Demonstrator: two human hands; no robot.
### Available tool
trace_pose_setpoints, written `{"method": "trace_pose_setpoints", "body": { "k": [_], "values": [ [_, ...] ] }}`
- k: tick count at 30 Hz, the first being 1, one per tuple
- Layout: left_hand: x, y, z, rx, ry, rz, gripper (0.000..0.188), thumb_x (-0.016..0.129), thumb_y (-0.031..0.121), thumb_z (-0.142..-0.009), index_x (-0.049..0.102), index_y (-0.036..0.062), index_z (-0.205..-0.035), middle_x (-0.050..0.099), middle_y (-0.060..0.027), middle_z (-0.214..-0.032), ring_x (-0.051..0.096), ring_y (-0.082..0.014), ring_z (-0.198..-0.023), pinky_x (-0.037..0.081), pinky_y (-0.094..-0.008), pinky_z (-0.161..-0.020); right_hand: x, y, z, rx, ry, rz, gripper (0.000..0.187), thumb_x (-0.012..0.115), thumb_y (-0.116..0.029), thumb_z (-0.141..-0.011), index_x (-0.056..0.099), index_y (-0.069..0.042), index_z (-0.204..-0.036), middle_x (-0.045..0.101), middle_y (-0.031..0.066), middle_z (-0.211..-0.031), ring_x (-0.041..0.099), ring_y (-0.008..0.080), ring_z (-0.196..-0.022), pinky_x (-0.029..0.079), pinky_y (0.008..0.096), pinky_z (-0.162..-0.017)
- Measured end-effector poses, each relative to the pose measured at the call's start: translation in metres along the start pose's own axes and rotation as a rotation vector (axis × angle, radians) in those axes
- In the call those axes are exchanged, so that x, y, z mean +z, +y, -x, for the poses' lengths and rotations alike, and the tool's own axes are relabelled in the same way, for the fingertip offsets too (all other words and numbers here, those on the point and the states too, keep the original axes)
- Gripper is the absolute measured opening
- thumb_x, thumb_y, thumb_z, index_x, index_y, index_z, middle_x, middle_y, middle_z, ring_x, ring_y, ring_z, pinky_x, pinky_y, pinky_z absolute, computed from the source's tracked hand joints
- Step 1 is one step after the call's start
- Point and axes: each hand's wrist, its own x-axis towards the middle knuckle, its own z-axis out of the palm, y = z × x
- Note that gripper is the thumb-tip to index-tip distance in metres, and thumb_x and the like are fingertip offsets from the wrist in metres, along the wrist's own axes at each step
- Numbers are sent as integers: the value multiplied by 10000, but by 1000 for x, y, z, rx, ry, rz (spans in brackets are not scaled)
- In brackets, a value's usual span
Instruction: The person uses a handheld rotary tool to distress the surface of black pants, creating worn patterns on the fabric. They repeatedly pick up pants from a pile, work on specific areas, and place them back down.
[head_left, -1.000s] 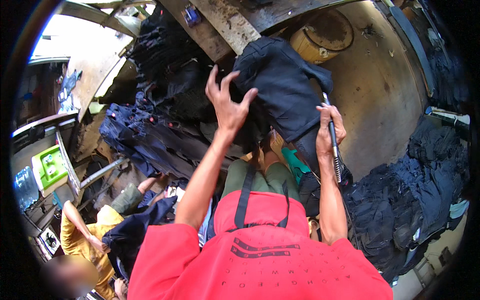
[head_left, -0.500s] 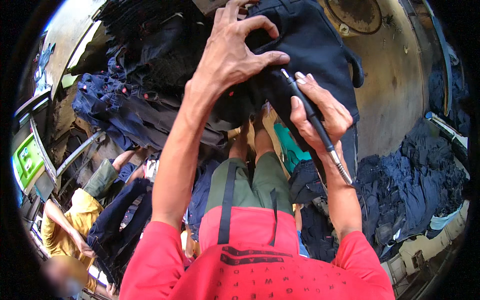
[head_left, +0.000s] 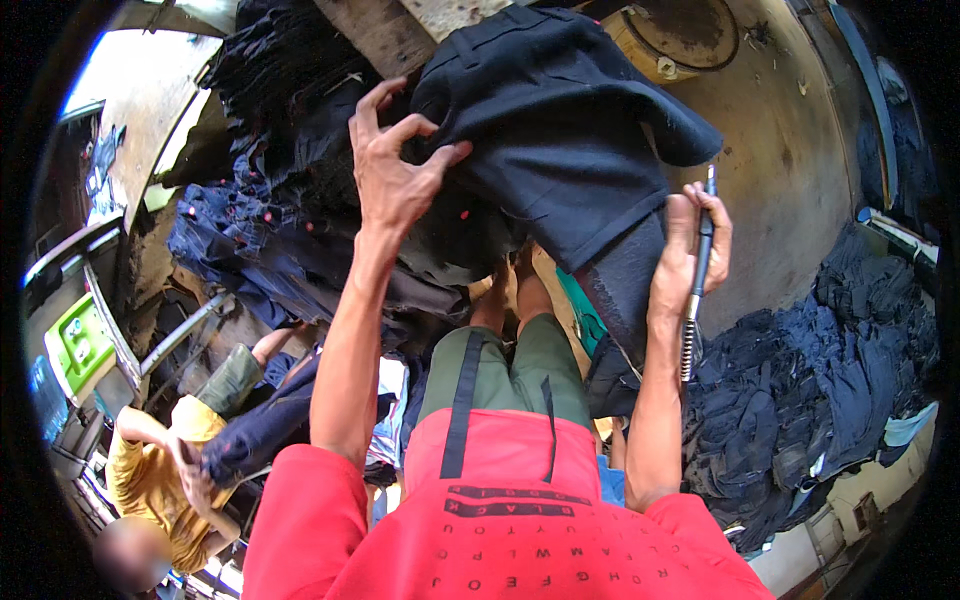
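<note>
A pair of dark denim trousers [head_left: 565, 150] with belt loops is spread in front of me, one leg hanging toward my body. Beside its left edge is my left hand [head_left: 392, 175], open, with thumb and fingers apart and curved; the thumb tip lies at or very near the cloth. My right hand [head_left: 685, 250], to the right of the trousers, is closed round a slim dark pen-shaped rotary tool [head_left: 706, 235]. The tool's metal tip points away from me, and a coiled spring sleeve is at its lower end.
Piles of dark garments lie at left [head_left: 235, 225] and right [head_left: 800, 365]. A worn wooden tabletop [head_left: 790, 170] bears a round-topped yellowish container [head_left: 655, 60]. At lower left, a person in a yellow shirt [head_left: 165, 470] handles dark trousers near a green tray [head_left: 80, 340].
The trousers have shifted left and lie more spread out. My left hand has moved left and nearer. My right hand has moved right and lower, off the cloth, the tool now nearly upright.
</note>
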Motion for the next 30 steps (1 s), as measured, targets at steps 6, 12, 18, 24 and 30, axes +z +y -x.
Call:
{"method": "trace_pose_setpoints", "body": {
  "k": [6, 12, 18, 24, 30],
  "values": [
    [37, -1, 6, -188, -4, 395, 442, 1003, 356, -787, 859, 9, -1018, 560, -194, -1554, 619, -346, -1371, 524, -438, -1133, -13, 4, 3, 195, -99, -86, 477, 980, -122, -831, 719, -47, -1223, 774, 122, -1185, 727, 222, -1147, 558, 372, -1051],
    [42, 14, 20, -350, 83, 512, 358, 1030, 251, -766, 854, -1, -949, 584, -145, -1502, 679, -284, -1256, 566, -419, -1047, -8, 13, -9, 83, -107, 63, 415, 977, -155, -826, 739, -75, -1157, 804, 69, -1035, 768, 193, -1016, 580, 354, -948],
    [74, 38, 10, -86, 349, 420, 296, 1050, 229, -704, 852, 58, -844, 588, -144, -1504, 576, -339, -1366, 456, -458, -1151, -34, 24, -7, 166, -66, -64, 327, 911, -72, -891, 729, -74, -1163, 738, 24, -942, 690, 116, -859, 580, 300, -822],
    [68, 49, 20, -217, 301, 477, 331, 1045, 265, -705, 882, 74, -919, 524, -200, -1602, 524, -394, -1451, 419, -485, -1216, -33, 30, -8, 252, -51, -161, 327, 900, -23, -902, 730, -64, -1178, 737, 21, -957, 681, 82, -838, 571, 251, -795],
    [37, 29, 16, 103, 196, 54, 311, 895, 179, -873, 888, 289, -1164, 486, -139, -1609, 557, -362, -1326, 514, -449, -1114, -39, 34, -6, 248, -112, -94, 327, 901, -43, -914, 733, -48, -1194, 774, 51, -1007, 703, 90, -868, 591, 257, -818]
  ]
}}
